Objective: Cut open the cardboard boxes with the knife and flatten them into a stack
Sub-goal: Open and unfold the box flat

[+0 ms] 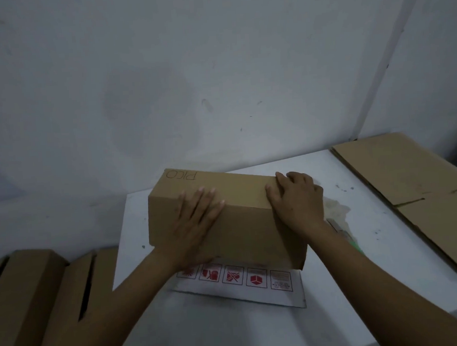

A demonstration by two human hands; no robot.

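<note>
L hand [195,223] & R hand [296,203] were bare, nails short. L forearm [127,294] & R forearm [375,276] bare too, up to frame edge.

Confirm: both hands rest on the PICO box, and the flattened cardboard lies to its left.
Wrong side: the left hand and right hand do rest on the PICO box, but the head view shows the flattened cardboard to its right.
</note>
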